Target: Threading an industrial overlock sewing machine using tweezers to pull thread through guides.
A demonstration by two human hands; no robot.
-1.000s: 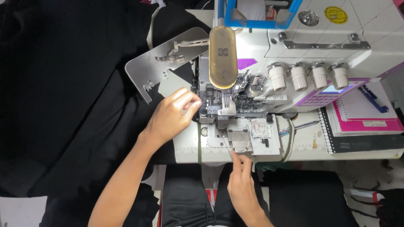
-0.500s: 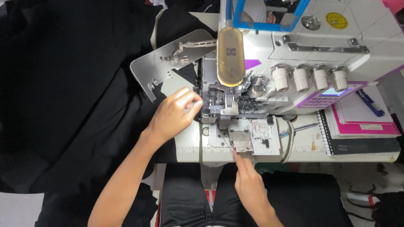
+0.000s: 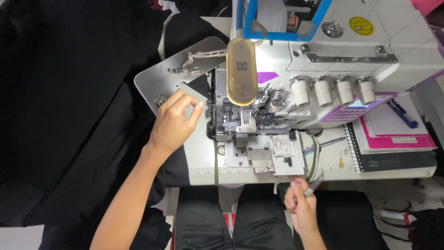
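So the biggest thing here is the black fabric (image 3: 69,115), one big dark heap spread over the whole left side and running under the person's arm toward the machine. Next is the overlock sewing machine (image 3: 314,65), one of them, white, sitting on the counter (image 3: 203,162) with its silver swing-out plate (image 3: 162,76) opened to the left. It has four white tension knobs (image 3: 333,90) in a row and one yellowish oval lamp (image 3: 241,71) hanging over the needle area.

What changed in the last second: the left hand (image 3: 173,122) was lying flat right up against the presser foot (image 3: 245,125), and now it has lifted and drawn back a little, fingers half curled with thumb and forefinger close together. I can't tell if it's pinching a thread or nothing at all. The right hand (image 3: 300,203) was up at the small front cover plate (image 3: 273,155), poking at it. Now it has dropped off the near edge of the counter, closed around something thin and greyish, maybe tweezers or a snip, too small to say.

My read: both hands have backed off the needle area, so this looks like fiddling with threading or setup, not stitching. The fabric isn't under the foot.

Smaller stuff on the right: notebooks (image 3: 393,139), looks like two or three stacked (pink, white, dark), and one blue pen (image 3: 402,115) on top.
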